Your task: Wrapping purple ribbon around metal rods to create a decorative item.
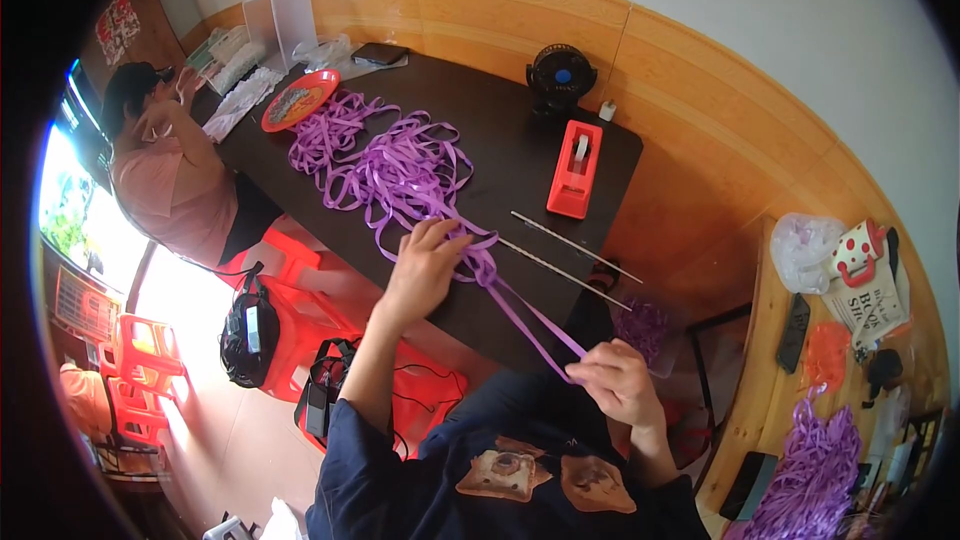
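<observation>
A tangled heap of shiny purple ribbon (405, 165) lies across the dark table. At the heap's near end, my left hand (425, 265) has its fingers curled on the ribbon, beside a bunched, looped part. Two strands run tight from that bunch toward the lower right. My right hand (612, 380) pinches them near the table's front edge, close to my body. Two thin, pale twisted sticks (575, 245) lie side by side just right of the bunch.
A red tape dispenser (574, 170) and a small black fan (561, 78) stand at the right back. A red plate (300, 100) sits beyond the ribbon. Another person (170, 160) sits at the left. More purple ribbon (805, 470) lies on a wooden bench at my right; red stools (290, 330) stand left.
</observation>
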A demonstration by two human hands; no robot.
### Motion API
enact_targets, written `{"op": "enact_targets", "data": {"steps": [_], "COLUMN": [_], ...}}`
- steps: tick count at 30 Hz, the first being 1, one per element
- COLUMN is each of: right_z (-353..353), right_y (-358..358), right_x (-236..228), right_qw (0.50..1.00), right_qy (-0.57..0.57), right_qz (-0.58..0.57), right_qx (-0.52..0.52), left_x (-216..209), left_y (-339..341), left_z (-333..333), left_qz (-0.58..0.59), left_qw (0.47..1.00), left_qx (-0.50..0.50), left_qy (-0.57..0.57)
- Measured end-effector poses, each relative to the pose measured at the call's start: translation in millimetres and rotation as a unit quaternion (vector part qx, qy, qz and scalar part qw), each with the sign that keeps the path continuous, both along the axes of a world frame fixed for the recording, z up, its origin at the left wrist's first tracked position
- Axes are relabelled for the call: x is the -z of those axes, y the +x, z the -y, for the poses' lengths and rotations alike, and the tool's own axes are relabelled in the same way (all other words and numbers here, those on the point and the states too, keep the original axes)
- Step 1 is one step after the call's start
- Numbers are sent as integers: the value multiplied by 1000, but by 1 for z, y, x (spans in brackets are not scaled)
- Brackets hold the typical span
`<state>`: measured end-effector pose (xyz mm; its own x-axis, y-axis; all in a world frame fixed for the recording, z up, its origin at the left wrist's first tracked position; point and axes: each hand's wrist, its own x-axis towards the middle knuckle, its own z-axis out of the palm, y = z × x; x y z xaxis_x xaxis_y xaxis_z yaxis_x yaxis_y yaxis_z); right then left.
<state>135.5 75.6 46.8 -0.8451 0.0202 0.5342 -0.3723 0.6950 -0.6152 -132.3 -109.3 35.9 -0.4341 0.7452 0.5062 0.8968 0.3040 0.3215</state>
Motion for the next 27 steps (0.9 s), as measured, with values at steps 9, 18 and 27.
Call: {"op": "enact_targets", "data": {"steps": [9,18,27], "right_z": [-26,-34,-47], "right_y": [70,90,108], "right_x": [-7,18,4], "right_qw": [969,875,890], "right_qy": [-239,-438,-394], "right_qz": [-59,-202,-194], "right_qx": [25,38,-121], "left_x": [14,9,5], "left_y": [-42,-64,-45], "left_z": [-1,1,-3], "left_qz": [-13,70,2], "left_qw": [999,989,998], "left_qx": [-32,-100,-58], "left_qy": [8,88,22]}}
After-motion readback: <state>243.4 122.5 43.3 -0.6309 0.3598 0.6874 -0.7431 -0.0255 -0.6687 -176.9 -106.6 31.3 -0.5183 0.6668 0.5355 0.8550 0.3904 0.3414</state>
